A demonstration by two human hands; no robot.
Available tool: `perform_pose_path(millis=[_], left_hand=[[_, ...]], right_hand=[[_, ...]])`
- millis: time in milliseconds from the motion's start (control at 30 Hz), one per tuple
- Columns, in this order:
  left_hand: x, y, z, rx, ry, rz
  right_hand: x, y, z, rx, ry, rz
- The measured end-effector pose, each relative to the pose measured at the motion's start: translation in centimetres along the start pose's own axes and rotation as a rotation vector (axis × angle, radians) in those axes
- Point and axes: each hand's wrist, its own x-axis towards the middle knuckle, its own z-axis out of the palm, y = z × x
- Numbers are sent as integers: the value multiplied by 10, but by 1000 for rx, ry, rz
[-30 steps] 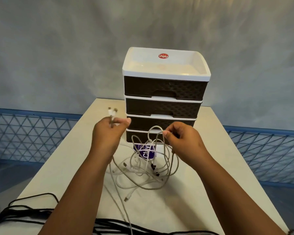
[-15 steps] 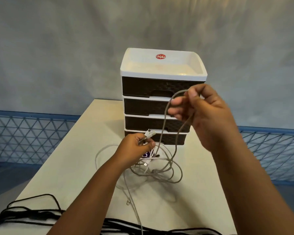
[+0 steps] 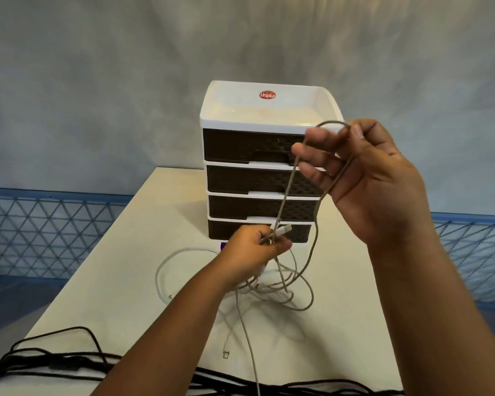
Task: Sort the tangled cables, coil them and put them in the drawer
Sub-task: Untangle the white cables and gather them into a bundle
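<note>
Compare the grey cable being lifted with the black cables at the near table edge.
The grey cable is light, thin and lifted in a loop between the left hand and right hand; the black cables are dark, untouched and lie on the table. Neither is coiled.

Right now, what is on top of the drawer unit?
The drawer unit's white top tray shows only a red Uniplus sticker; the right hand covers its front right corner.

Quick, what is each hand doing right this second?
Left hand: fingers curled round the grey cable near its plug end.
Right hand: raised, the same cable looped over its fingers and held there.
</note>
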Motion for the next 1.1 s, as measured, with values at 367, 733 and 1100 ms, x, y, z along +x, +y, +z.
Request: perform_pose_path(millis=[367,733,1100], left_hand=[[-1,-13,-32,-52,303,-18],[-12,29,-36,-114,246,200],[-23,37,-43,-193,189,256]], right_hand=[[-13,14,-56,-509,644,-160],[-44,89,-10,-1517,184,-124],[-31,111,20,-747,127,229]])
